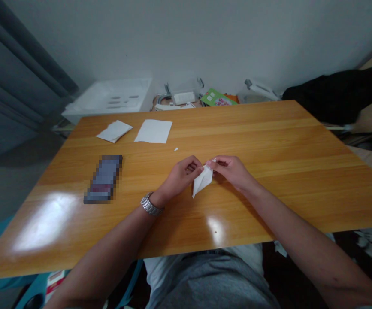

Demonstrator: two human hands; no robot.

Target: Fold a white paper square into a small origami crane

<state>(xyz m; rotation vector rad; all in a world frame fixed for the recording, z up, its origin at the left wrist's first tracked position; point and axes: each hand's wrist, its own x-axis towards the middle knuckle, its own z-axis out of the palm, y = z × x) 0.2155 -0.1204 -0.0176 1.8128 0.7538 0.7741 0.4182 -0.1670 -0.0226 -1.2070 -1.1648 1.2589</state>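
Observation:
Between my two hands is a small piece of folded white paper (203, 181), its narrow pointed end hanging down toward me. My left hand (187, 172), with a metal watch (151, 204) at the wrist, pinches the paper's left upper edge between thumb and fingers. On the other side, my right hand (231, 168) grips the top right corner with thumb and forefinger, and a small tip of paper sticks up there. The fingers behind the paper are partly hidden. Both hands are just above the wooden table (285, 150).
Farther back lie a square white sheet (154, 131), a stack of folded paper (114, 131) and a tiny paper scrap (176, 149). A phone (104, 179), blurred out, rests at the left. Beyond the table's far edge are a white foam box (115, 96) and a green packet (218, 98).

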